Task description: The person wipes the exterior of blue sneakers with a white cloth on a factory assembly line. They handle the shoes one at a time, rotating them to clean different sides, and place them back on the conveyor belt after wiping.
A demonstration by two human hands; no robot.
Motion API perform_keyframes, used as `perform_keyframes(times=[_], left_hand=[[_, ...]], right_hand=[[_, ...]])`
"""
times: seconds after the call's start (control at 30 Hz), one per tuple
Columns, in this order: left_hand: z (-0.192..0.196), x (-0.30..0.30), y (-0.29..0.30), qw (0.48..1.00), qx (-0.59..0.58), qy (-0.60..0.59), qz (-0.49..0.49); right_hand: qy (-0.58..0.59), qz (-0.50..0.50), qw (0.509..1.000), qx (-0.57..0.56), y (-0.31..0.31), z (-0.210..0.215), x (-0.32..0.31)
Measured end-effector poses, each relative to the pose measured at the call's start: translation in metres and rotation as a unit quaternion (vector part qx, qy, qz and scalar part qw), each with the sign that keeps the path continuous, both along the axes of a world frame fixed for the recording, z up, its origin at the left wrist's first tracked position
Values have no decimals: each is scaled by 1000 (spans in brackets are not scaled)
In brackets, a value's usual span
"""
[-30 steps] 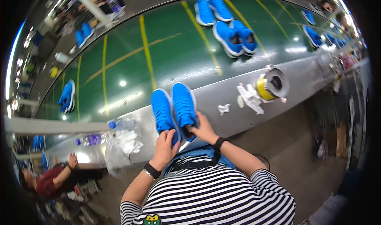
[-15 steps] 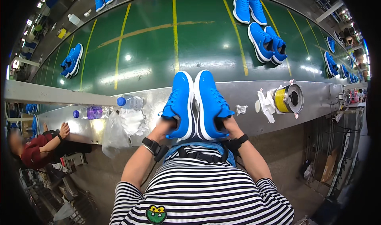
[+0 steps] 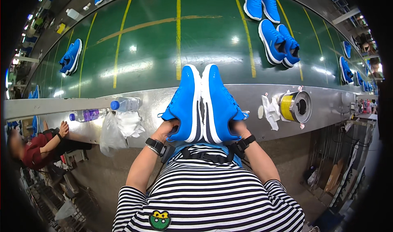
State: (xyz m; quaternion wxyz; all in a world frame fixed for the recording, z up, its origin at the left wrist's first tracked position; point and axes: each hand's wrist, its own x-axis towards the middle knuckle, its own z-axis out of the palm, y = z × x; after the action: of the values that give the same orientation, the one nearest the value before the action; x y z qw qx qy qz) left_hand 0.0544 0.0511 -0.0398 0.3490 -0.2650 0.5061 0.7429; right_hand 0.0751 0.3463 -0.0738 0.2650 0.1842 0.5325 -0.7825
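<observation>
Two blue sneakers with white soles are held up in front of my body, toes pointing away and soles turned toward each other. My left hand (image 3: pixel 167 129) grips the left sneaker (image 3: pixel 182 99) at its collar, with the fingers partly inside the opening. On the other side, my right hand (image 3: pixel 240 128) holds the right sneaker (image 3: pixel 220 101) the same way, its fingers mostly hidden in the shoe. The soles lie close along their length, with a narrow gap near the middle. Beneath them runs the metal ledge (image 3: pixel 163 93) of a green conveyor belt (image 3: pixel 155 39).
More blue sneakers (image 3: pixel 270 41) stand on the belt at the right, and another pair (image 3: pixel 72 57) at the left. A yellow-labelled can (image 3: pixel 290 106), white tissue (image 3: pixel 270 111), two plastic bottles (image 3: pixel 127 104) and a plastic bag (image 3: pixel 109 134) lie on the ledge. A seated person (image 3: pixel 39 152) is at left.
The sneakers in my hands have shifted slightly away from me, and their soles have turned a little more upward. Both hands keep their hold.
</observation>
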Motion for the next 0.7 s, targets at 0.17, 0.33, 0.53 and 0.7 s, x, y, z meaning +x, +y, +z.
perform_keyframes(times=[0.17,0.33,0.53,0.7], left_hand=[[-7,0,-1,999,-17,3,-30],[-2,-4,2,1000,-6,12,-22],[-7,-6,-4,999,31,11,-8],[-11,-5,-12,999,24,6,-26]], right_hand=[[-10,-8,1000,-25,3,-10,-1],[-4,14,1000,9,6,-15,-5],[15,23,999,-16,0,-16,-2],[19,-10,999,-40,-4,-12,-5]])
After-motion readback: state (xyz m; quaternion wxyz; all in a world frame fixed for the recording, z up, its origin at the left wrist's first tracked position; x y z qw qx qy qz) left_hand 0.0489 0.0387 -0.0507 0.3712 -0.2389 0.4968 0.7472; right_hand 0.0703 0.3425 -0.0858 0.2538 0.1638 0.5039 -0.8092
